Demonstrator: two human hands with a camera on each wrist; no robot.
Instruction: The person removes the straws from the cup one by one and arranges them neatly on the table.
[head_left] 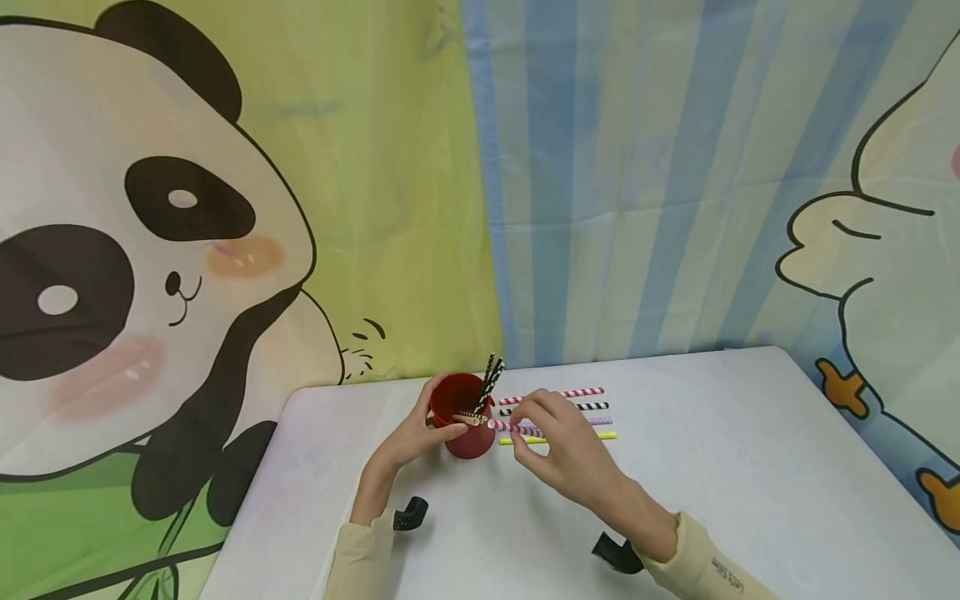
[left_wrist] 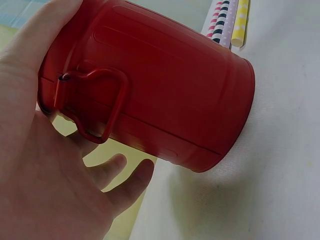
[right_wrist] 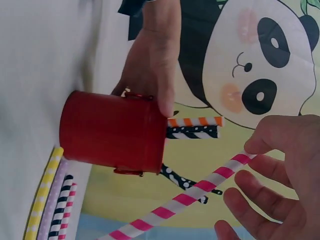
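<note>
A small red metal bucket point(head_left: 471, 443) stands on the table, and several paper straws lean in its mouth. Among them are black straws with white dots point(head_left: 489, 387) and an orange-striped straw point(right_wrist: 195, 121). My left hand point(head_left: 412, 435) holds the bucket near its rim, with the thumb on one side and the fingers round the other. A wire handle point(left_wrist: 112, 107) shows on its side in the left wrist view. Between thumb and forefinger my right hand point(head_left: 566, 446) pinches a pink-and-white striped straw point(right_wrist: 185, 199), just right of the bucket; the other fingers are loosely bent.
Right of the bucket, side by side, lie a pink-striped straw point(head_left: 585, 392), a black-striped straw point(head_left: 596, 407), a purple straw point(head_left: 600, 421) and a yellow straw point(head_left: 607, 435). They rest on a white table point(head_left: 720, 483). A curtain with a panda point(head_left: 180, 250) hangs behind it.
</note>
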